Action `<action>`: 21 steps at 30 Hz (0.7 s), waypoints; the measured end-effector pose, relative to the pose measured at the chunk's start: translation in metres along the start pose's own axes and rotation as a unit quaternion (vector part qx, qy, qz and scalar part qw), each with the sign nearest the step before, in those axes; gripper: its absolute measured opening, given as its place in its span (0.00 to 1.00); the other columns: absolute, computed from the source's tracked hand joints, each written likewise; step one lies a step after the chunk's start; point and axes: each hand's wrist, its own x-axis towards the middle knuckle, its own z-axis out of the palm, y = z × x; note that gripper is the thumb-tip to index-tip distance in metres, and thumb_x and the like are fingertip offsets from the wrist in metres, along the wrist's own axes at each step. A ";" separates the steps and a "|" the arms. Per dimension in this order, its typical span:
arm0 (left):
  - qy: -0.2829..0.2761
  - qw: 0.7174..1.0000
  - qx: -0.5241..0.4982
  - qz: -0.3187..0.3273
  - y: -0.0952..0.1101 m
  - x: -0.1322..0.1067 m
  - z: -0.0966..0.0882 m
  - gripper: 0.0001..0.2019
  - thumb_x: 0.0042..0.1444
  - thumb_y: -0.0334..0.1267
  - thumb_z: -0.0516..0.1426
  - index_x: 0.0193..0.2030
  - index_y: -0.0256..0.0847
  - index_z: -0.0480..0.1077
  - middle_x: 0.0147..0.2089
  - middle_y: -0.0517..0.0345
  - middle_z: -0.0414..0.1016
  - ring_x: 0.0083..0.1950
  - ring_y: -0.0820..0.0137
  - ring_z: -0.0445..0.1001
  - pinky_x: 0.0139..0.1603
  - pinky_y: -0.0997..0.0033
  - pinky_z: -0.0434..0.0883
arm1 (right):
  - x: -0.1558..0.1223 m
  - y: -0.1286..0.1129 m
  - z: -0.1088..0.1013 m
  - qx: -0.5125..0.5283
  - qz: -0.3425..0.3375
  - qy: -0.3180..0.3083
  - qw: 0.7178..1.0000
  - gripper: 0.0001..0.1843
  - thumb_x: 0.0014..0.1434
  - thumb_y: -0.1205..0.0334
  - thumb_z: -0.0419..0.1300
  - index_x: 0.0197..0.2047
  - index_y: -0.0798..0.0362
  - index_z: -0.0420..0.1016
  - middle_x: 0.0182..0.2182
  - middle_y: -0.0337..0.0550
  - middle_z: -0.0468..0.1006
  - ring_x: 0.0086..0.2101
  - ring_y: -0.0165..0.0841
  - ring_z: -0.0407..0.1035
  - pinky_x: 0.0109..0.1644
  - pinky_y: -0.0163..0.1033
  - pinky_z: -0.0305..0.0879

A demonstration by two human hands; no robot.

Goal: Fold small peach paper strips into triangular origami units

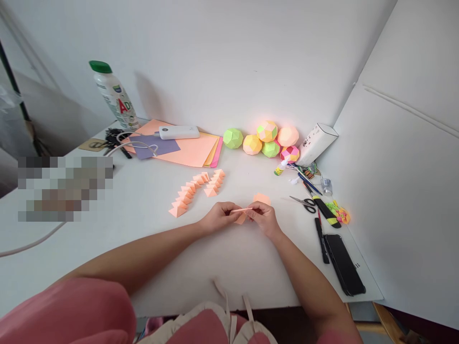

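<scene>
Between my two hands is a small folded piece of peach paper (241, 210). My left hand (219, 217) pinches its left side, and my right hand (264, 217) pinches the right side. The fingers hide part of its shape. Just behind my right hand a flat peach paper piece (262, 198) lies on the table. To the left of my hands stands a curved row of folded peach paper pieces (187, 192), with a shorter row (214, 183) beside it.
Faceted paper balls (252, 144) sit along the wall. Scissors (305, 204), a yellow-black cutter (327, 211) and a phone (344, 264) lie at right. A power bank (179, 132) rests on coloured sheets (195, 151); a green-capped bottle (114, 95) stands at back left.
</scene>
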 end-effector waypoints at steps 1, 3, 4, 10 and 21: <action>-0.001 1.000 0.001 0.000 0.000 0.000 0.000 0.16 0.52 0.49 0.54 0.35 0.37 0.73 0.24 0.60 0.65 0.26 0.75 0.62 0.22 0.77 0.61 | 0.000 0.000 0.000 0.002 0.001 0.000 1.000 0.07 0.46 0.59 0.66 0.26 0.54 0.74 0.23 0.36 0.70 0.22 0.26 0.63 0.26 0.33 0.63; -0.001 1.000 0.004 0.000 0.001 0.000 0.000 0.16 0.52 0.49 0.54 0.35 0.37 0.73 0.25 0.60 0.65 0.26 0.75 0.62 0.22 0.77 0.60 | 0.000 0.000 0.000 0.008 0.005 -0.002 1.000 0.07 0.46 0.59 0.66 0.26 0.54 0.74 0.22 0.36 0.69 0.22 0.26 0.62 0.26 0.33 0.62; -0.001 1.000 0.004 0.001 0.000 0.000 0.000 0.16 0.51 0.48 0.54 0.35 0.37 0.73 0.25 0.59 0.65 0.26 0.75 0.62 0.22 0.77 0.60 | 0.000 0.000 0.000 0.012 0.007 -0.004 1.000 0.07 0.46 0.59 0.66 0.25 0.54 0.74 0.22 0.36 0.69 0.22 0.26 0.62 0.26 0.33 0.62; 0.000 1.000 -0.011 0.007 -0.002 0.001 -0.002 0.16 0.50 0.49 0.55 0.35 0.37 0.73 0.24 0.61 0.65 0.24 0.76 0.61 0.22 0.78 0.60 | 0.000 -0.003 -0.001 0.039 0.022 -0.005 0.999 0.07 0.47 0.59 0.65 0.25 0.53 0.74 0.20 0.36 0.70 0.22 0.27 0.62 0.26 0.35 0.62; -0.006 0.998 -0.047 -0.028 0.004 0.000 -0.002 0.19 0.49 0.52 0.56 0.36 0.37 0.73 0.25 0.59 0.68 0.25 0.74 0.65 0.23 0.76 0.62 | -0.003 -0.008 -0.001 0.006 -0.023 -0.029 0.999 0.09 0.56 0.56 0.57 0.31 0.53 0.71 0.23 0.38 0.70 0.24 0.28 0.65 0.28 0.35 0.63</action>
